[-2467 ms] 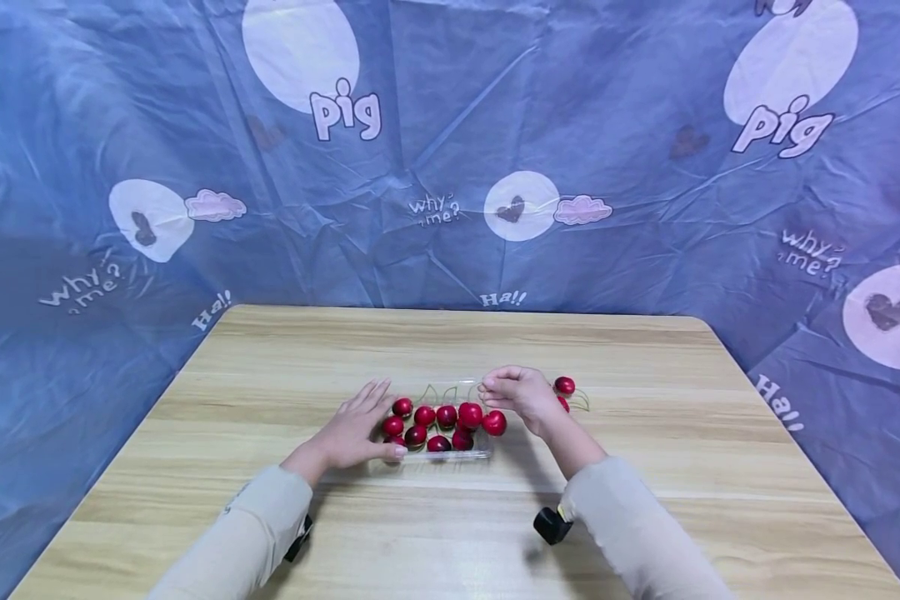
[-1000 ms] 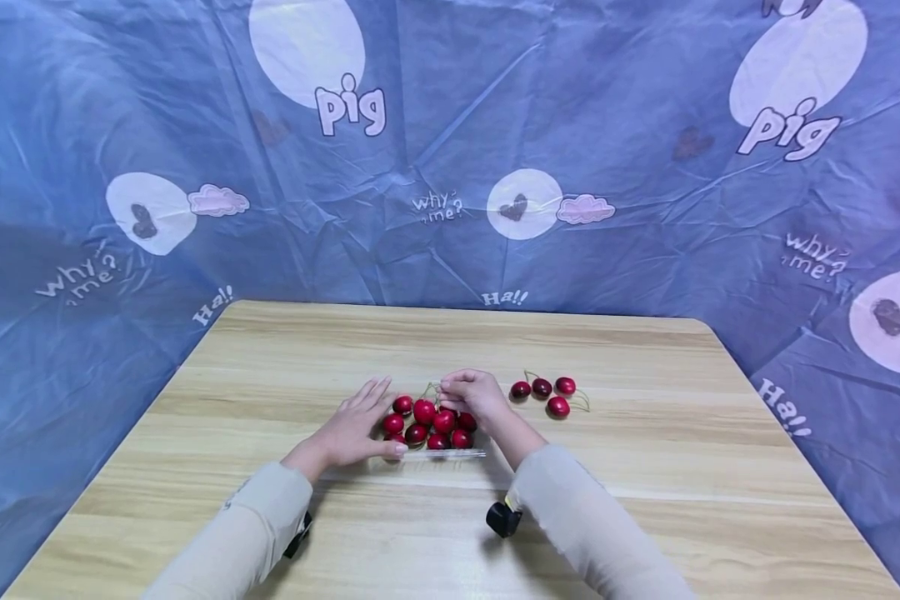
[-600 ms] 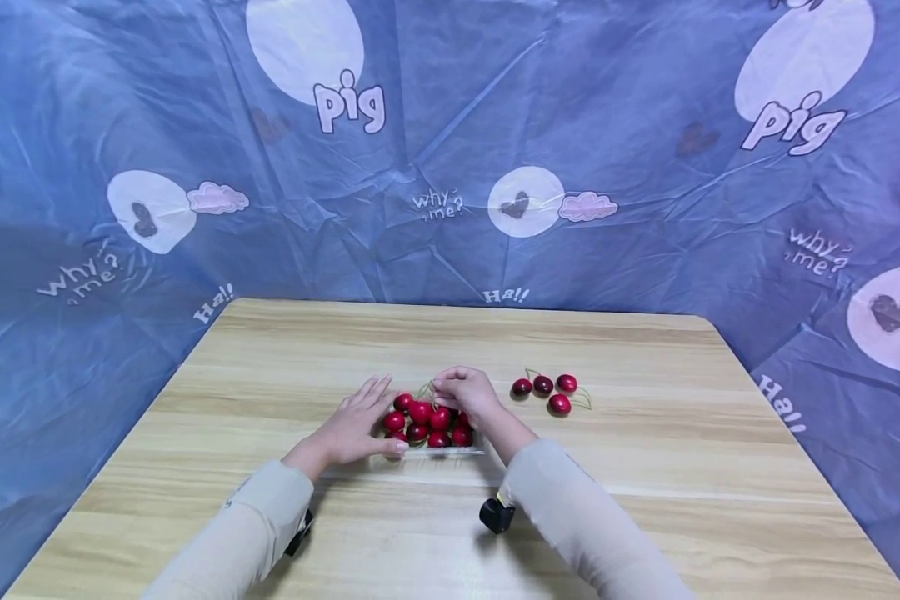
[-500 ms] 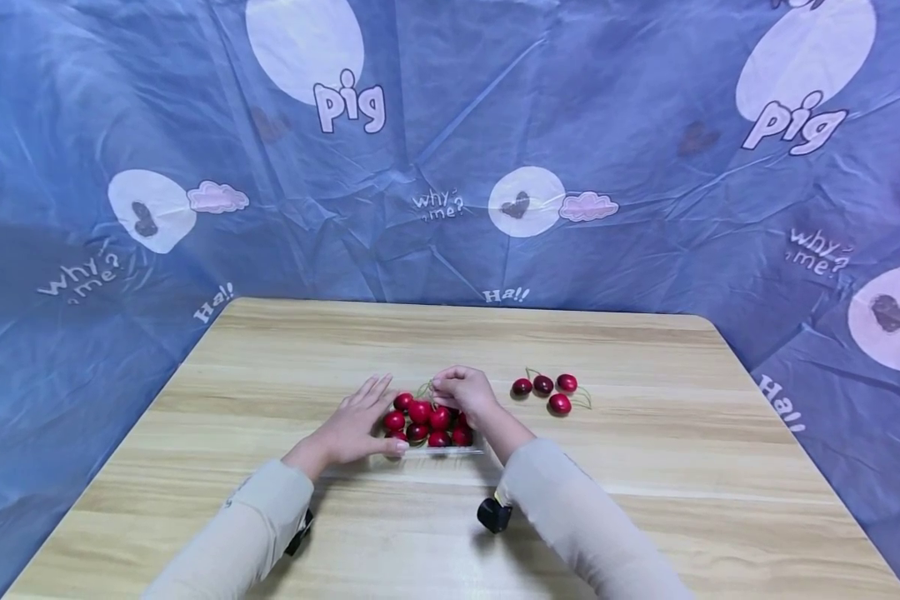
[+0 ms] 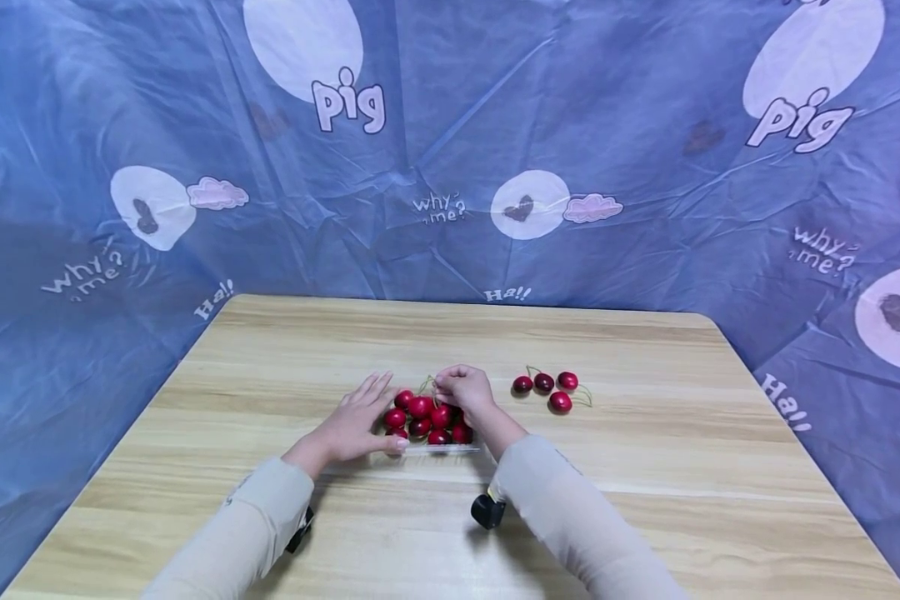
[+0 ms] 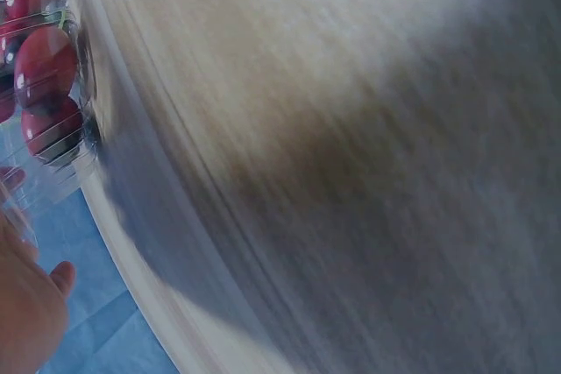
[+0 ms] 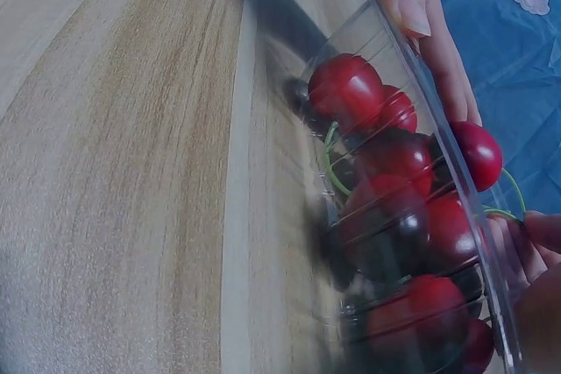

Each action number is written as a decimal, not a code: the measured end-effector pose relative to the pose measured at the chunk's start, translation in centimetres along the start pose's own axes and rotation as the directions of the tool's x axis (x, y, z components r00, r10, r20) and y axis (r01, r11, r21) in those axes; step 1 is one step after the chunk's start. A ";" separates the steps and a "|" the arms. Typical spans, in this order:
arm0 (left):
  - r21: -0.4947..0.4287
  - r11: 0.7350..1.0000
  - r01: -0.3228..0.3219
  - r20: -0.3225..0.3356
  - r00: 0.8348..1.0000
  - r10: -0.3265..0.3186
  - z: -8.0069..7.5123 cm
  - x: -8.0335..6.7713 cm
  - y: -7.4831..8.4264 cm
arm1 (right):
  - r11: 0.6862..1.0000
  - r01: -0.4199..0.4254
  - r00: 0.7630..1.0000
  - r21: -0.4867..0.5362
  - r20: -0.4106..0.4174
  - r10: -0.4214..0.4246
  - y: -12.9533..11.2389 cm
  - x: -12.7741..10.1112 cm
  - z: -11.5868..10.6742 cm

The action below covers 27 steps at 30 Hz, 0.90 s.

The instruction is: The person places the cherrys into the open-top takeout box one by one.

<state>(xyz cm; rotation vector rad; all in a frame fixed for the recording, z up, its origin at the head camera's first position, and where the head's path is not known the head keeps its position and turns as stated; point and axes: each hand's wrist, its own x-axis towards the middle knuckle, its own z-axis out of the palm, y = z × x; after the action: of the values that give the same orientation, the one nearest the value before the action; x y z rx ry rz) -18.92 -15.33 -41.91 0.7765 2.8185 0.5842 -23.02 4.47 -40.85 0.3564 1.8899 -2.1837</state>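
A clear plastic box full of red cherries stands on the wooden table. My left hand lies spread along the box's left end, its thumb at the near rim. In the right wrist view, the left thumb comes over that rim. Above the middle of the box, my right hand pinches green cherry stems between thumb and fingertips. Two bright red cherries hang or rest just below those fingers, one on the left and one on the right. The right hand hides the box's far right part.
Several loose cherries with green stems lie on the table right of the box. A blue printed cloth hangs behind the table's far edge. A black wrist camera sits under the right sleeve.
Over the last seconds my right hand has carried two cherries leftward from the box's right end to above its middle. In the last half second it barely moves. My left hand stays put.
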 end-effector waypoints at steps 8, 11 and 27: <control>0.000 1.000 0.001 0.003 1.000 -0.001 -0.2 0.1 0.1 | 1.000 -0.002 1.000 0.006 0.006 0.002 -0.3 0.0 0.0; 0.000 1.000 -0.001 0.001 1.000 0.001 -0.2 0.0 0.2 | 1.000 0.005 1.000 0.007 0.011 -0.005 -0.3 -0.1 -0.1; 0.004 1.000 0.005 -0.014 1.000 -0.005 0.2 -0.2 0.3 | 0.997 0.036 0.998 0.070 0.041 -0.039 -0.9 -0.7 -2.2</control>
<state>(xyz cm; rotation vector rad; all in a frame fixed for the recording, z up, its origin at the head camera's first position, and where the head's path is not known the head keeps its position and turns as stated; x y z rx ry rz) -18.61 -15.16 -41.94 0.7692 2.8342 0.5852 -22.63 6.78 -40.04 0.2868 1.8171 -2.2670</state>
